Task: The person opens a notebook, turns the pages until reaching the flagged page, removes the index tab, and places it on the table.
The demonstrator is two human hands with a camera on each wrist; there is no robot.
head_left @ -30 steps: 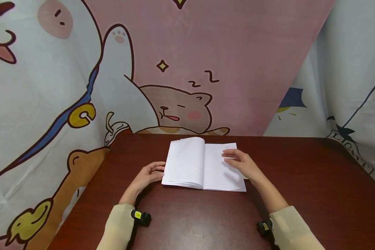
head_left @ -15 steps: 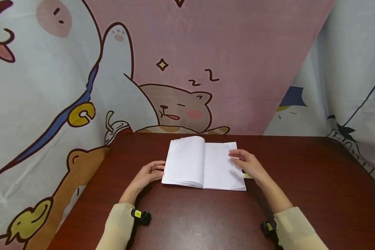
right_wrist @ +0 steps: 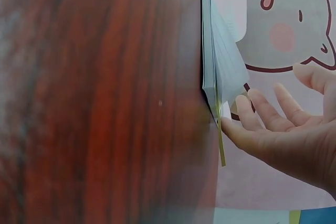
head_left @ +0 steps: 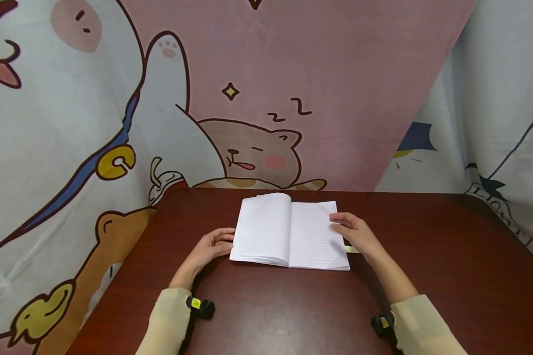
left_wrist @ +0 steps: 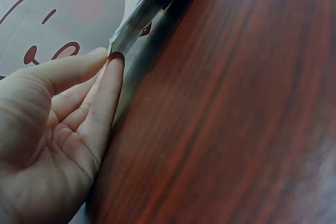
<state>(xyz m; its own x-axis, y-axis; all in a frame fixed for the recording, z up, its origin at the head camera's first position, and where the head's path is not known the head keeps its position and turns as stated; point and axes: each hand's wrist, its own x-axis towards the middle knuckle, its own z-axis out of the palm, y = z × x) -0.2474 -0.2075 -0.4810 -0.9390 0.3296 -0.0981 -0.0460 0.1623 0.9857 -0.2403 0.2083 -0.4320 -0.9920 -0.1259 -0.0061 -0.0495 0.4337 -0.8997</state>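
A lined notebook (head_left: 266, 231) lies open on the table, its pages blank apart from the ruling. At its left edge my left hand (head_left: 210, 246) pinches the pages and cover; the left wrist view shows the thumb on one side of the notebook edge (left_wrist: 139, 19) and a finger on the other. My right hand (head_left: 355, 234) is over the right page's outer edge, fingers apart and loosely bent, holding nothing. In the right wrist view the right hand (right_wrist: 294, 135) is beside the notebook's corner, where a page (right_wrist: 229, 51) lifts slightly. Whether it touches the paper I cannot tell.
A yellow-green ribbon (head_left: 352, 249) sticks out from the notebook's right side. The dark red-brown wooden table (head_left: 266, 305) extends around it. A cartoon-printed cloth (head_left: 346, 98) hangs behind the table's far edge. Black wrist cameras (head_left: 202, 308) sit at both cuffs.
My right hand has moved right, from above the right page to its outer edge, uncovering the ribbon. The left hand and the notebook have stayed in place.
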